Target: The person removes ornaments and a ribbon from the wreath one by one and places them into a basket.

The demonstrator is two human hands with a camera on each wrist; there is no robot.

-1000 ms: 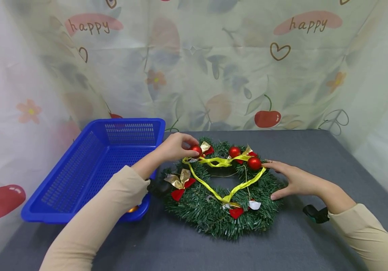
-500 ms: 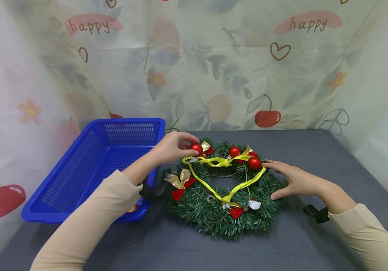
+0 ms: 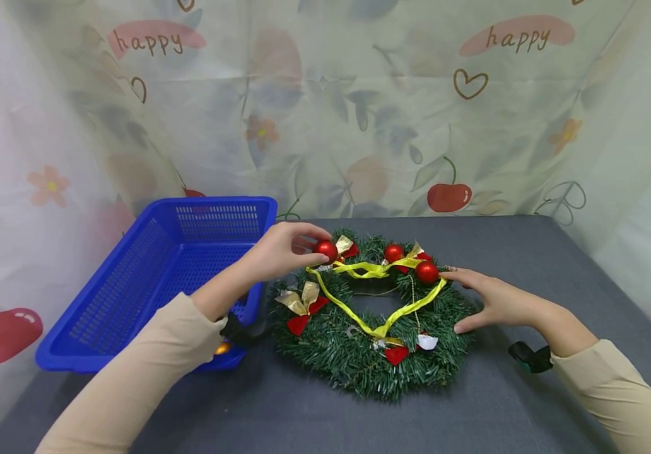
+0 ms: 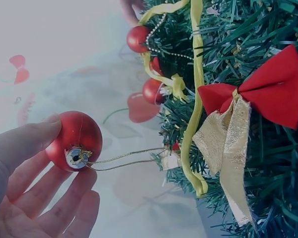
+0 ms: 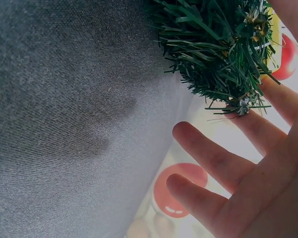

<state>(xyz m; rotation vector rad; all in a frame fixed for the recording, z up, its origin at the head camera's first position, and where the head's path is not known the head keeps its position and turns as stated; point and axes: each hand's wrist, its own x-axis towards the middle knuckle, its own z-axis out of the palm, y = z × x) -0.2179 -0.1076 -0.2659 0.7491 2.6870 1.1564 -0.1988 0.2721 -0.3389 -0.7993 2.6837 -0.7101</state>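
A green tinsel wreath [image 3: 348,366] lies on the table, trimmed with yellow ribbon [image 3: 359,325], red-and-gold bows [image 3: 303,306] and red baubles. Over its back left part, my left hand [image 3: 280,252] pinches a red bauble [image 4: 82,131] between thumb and fingers. From the bauble's silver cap, a gold cord loop [image 4: 129,154] runs taut toward the wreath's greenery. At the right side, my right hand [image 3: 498,302] has its fingers spread, with fingertips at the wreath's edge near another red bauble [image 3: 427,272]. In the right wrist view, fingers [image 5: 258,129] touch the green tips.
A blue plastic basket [image 3: 104,277] stands left of the wreath, with a gold-orange thing [image 3: 223,348] low in its near right corner, partly covered by my left sleeve. The dark grey tabletop [image 3: 325,429] ends at a printed curtain [image 3: 325,126] behind.
My left hand and forearm have shifted slightly left, and the pinched bauble has come a little left with the hand. My right hand and the wreath stay in place.
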